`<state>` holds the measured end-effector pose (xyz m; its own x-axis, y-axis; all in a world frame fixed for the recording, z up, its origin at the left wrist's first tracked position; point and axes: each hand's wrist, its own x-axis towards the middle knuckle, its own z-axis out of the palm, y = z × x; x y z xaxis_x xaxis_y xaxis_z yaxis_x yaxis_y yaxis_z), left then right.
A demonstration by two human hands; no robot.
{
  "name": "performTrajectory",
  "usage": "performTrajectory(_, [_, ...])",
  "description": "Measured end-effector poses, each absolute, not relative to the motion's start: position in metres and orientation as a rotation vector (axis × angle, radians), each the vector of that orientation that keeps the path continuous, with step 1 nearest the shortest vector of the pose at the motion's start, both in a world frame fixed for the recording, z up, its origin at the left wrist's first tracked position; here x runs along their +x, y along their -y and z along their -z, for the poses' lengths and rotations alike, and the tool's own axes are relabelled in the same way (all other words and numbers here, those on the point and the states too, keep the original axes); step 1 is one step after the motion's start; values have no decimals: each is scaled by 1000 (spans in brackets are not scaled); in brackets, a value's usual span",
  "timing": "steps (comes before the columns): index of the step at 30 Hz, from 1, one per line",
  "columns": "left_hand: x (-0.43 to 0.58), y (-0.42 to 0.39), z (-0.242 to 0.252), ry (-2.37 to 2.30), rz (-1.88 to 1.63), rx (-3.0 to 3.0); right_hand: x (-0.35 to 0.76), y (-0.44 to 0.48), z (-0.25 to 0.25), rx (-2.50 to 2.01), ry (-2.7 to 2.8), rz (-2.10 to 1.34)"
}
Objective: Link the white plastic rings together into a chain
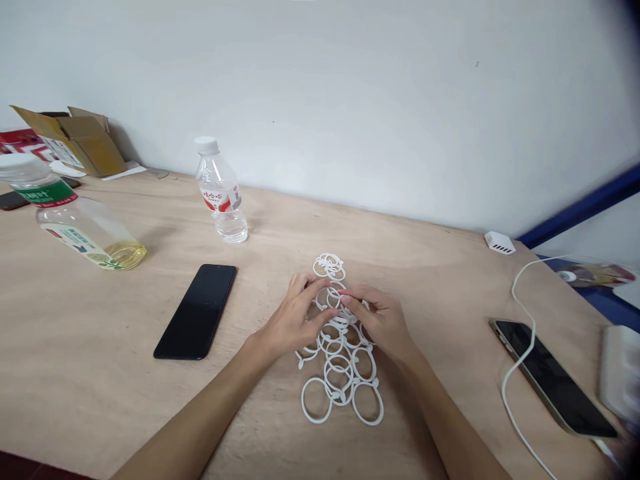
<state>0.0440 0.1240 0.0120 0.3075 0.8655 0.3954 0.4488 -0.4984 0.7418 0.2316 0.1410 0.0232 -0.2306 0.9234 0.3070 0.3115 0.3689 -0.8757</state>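
Note:
Several white rings with small knobs, some of them overlapping or linked, lie in a long cluster (339,373) on the wooden table. Over the upper part of this cluster, my left hand (295,317) has thumb and forefinger curled around a white ring (334,297). From the other side my right hand (383,320) pinches the same ring's right edge, its thumb and fingertips pressed together. Just beyond my fingers sits a small bunch of rings (329,266). Both palms and some of the rings beneath my fingers are hidden.
A black phone (196,312) lies left of my hands, a second phone (550,377) with a white cable (520,360) to the right. A water bottle (220,193), a bottle with yellow liquid (75,220) and a cardboard box (93,143) stand left. A white charger (500,243) sits back right.

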Motion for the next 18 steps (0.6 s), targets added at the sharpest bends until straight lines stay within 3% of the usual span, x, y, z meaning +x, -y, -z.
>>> performTrajectory(11, [42, -124, -16, -1304, -943, 2226, 207, -211, -32, -1276, 2361, -304])
performTrajectory(18, [44, -123, -20, -1259, -973, 2229, 207, -216, -34, -1052, 2359, -304])
